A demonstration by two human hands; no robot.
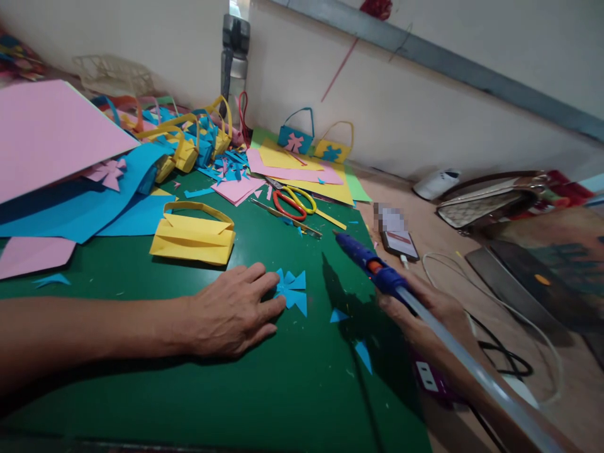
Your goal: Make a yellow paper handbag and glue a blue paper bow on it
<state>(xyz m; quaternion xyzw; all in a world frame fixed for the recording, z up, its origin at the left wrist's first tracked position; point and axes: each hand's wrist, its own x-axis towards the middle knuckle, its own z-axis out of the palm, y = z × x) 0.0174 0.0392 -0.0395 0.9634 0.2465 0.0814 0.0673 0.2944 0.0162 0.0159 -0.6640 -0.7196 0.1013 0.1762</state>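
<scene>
My left hand [236, 308] rests on the green mat, its fingertips pinning the left side of a blue paper bow [294, 294]; part of the bow is hidden under them. In my right hand [425, 311] is a blue hot glue gun [365, 261], raised above the mat with its nozzle pointing up and to the left. A long translucent glue stick [453, 340] sticks out of its back. Behind my left hand stands a yellow paper handbag [193, 239] with a looped handle. Small blue scraps [363, 357] lie below the gun.
Red-and-yellow scissors [295, 202] and tweezers [287, 218] lie beyond the bow. Finished paper bags [296, 137] lean on the wall. At left are large coloured sheets [51, 132] and piled bags [186, 151]. A phone [399, 244], cables [495, 302] and a purple power strip [431, 377] lie right.
</scene>
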